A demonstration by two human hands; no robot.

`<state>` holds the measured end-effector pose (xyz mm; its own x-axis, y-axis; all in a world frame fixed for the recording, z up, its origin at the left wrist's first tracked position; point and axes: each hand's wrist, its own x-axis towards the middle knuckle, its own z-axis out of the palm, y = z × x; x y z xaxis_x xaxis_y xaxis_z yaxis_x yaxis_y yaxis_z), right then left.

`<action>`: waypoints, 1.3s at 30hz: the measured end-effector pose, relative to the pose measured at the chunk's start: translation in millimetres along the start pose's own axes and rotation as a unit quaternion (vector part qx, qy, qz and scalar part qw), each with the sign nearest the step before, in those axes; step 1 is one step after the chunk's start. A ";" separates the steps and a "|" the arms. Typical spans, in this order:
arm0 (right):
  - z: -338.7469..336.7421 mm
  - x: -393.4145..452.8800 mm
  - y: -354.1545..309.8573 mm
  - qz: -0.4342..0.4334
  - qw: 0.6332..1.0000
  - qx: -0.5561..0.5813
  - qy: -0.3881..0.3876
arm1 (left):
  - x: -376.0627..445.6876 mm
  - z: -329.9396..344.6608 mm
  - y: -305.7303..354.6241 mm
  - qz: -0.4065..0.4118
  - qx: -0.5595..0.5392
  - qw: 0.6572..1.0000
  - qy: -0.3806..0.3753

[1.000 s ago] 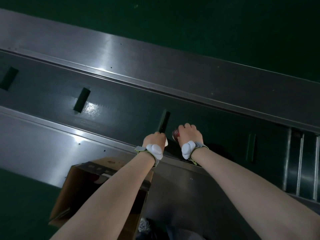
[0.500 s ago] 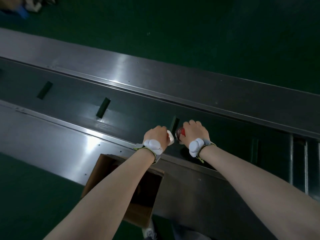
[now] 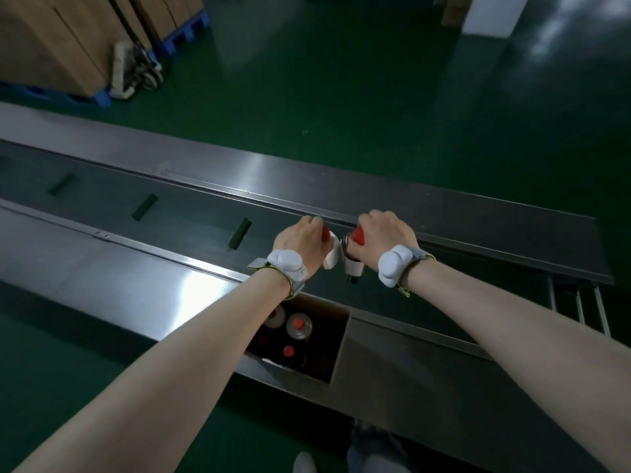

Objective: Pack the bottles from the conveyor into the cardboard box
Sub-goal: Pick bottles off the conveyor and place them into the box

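Bottles (image 3: pixel 351 257) are hanging by red caps, each hand (image 3: pixel 302 242) (image 3: pixel 387 235) gripping one; knocking together risks slipping short of the cardboard box (image 3: pixel 338 339).

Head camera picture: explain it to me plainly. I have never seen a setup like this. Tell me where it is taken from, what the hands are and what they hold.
There is no robot here. The picture comes from a camera on a person's head, looking down along both bare arms. Each wrist wears a white padded band. The left hand and the right hand each grip a red-capped bottle, one on the left and one on the right, above a long dark conveyor with steel side rails. Below the near rail sits an open cardboard box that already holds several red-capped bottles. Stacked cartons on a blue pallet stand across the green floor.
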<state>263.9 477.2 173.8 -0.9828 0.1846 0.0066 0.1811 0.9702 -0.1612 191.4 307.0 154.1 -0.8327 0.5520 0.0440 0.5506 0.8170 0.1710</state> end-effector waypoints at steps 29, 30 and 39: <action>83.2 -132.0 -130.8 -0.009 0.976 0.036 -0.215 | -87.5 12.8 -56.1 0.109 0.010 0.966 -0.234; 90.8 -131.5 -126.5 -0.011 0.973 0.042 -0.228 | -85.4 17.2 -53.9 0.111 0.012 0.962 -0.250; 152.9 -104.9 -103.0 -0.041 0.945 0.025 -0.323 | -63.3 74.5 -46.7 0.103 0.017 0.945 -0.311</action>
<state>342.8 333.8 38.9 -0.8129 -0.0402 -0.5810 0.1180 0.9656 -0.2318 222.7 246.4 70.0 -0.5178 0.6824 -0.5160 0.7079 0.6804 0.1895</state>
